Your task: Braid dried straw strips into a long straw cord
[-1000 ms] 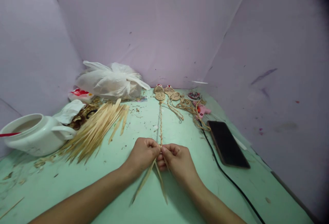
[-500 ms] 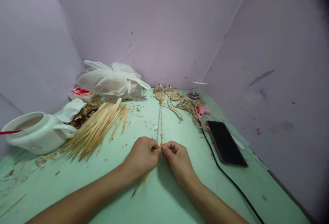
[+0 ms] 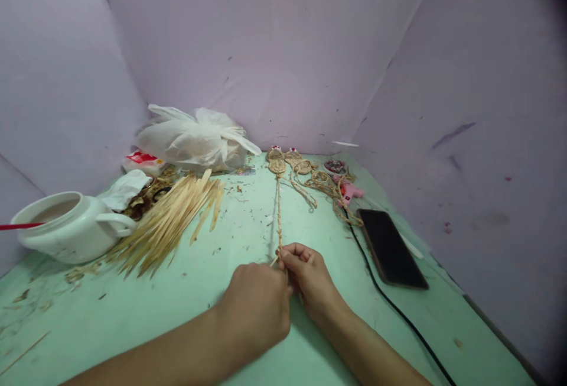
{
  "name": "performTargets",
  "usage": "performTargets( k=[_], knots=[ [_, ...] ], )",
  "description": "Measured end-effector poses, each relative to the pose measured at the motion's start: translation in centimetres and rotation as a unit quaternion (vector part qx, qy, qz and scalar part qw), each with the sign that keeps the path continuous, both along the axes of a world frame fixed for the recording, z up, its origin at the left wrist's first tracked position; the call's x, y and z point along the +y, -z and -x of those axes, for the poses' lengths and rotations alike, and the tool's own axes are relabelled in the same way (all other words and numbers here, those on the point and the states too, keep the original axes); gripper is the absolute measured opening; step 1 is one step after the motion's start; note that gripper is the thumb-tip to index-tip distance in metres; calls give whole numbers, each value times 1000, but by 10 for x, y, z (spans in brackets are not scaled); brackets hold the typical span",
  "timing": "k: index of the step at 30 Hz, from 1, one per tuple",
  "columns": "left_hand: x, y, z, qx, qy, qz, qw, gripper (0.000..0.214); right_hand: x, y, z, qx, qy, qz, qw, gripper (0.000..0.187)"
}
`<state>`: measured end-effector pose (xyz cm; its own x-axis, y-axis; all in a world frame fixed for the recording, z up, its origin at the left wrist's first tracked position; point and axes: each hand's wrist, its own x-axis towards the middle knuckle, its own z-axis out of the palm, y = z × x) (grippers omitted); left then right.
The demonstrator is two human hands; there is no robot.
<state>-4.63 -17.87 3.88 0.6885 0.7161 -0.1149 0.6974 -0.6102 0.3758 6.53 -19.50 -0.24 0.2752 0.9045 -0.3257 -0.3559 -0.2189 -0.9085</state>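
Note:
A thin braided straw cord (image 3: 279, 214) runs toward me from a small woven straw sole shape (image 3: 277, 163) at the back of the table. My right hand (image 3: 308, 273) pinches the near end of this cord between thumb and fingertips. Close beside it, my left hand (image 3: 259, 303) is closed, its back toward me, with a pale straw strand (image 3: 274, 260) coming out at its fingers. The left fingertips are hidden behind the hand.
Left stand a white pot (image 3: 73, 229), a pile of flat straw strips (image 3: 177, 220) and a white plastic bag (image 3: 195, 138). Right lie a phone (image 3: 392, 247), a black cable (image 3: 390, 303), a pink glue gun (image 3: 349, 191) and more straw cord (image 3: 321, 180). Walls enclose the green table (image 3: 239, 214).
My left hand has moved down toward me and turned, its back now showing more. A straw strand now shows between the hands. My right hand stays at the cord's end.

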Motion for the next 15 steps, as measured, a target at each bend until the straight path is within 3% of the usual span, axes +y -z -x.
performTargets(
  k=[2,4,6,8,10,15],
  knots=[
    [15,-6,2,-101,-107,61,987,26,0,-1,-1,-3,-4,12,1000,19],
    [30,-9,2,-177,-199,204,942,23,1,-3,-2,-11,-13,25,1000,19],
    [38,-6,0,-210,-216,366,880,20,2,-3,-3,-16,-33,15,999,21],
    [42,0,-2,-227,-202,451,839,13,3,-2,-4,-22,-54,-11,998,22],
    [41,7,-4,-234,-203,452,837,11,4,1,-6,-42,-80,-25,996,20],
    [41,18,-3,-193,-227,351,888,9,1,5,-7,-180,-86,3,980,13]
  ],
)
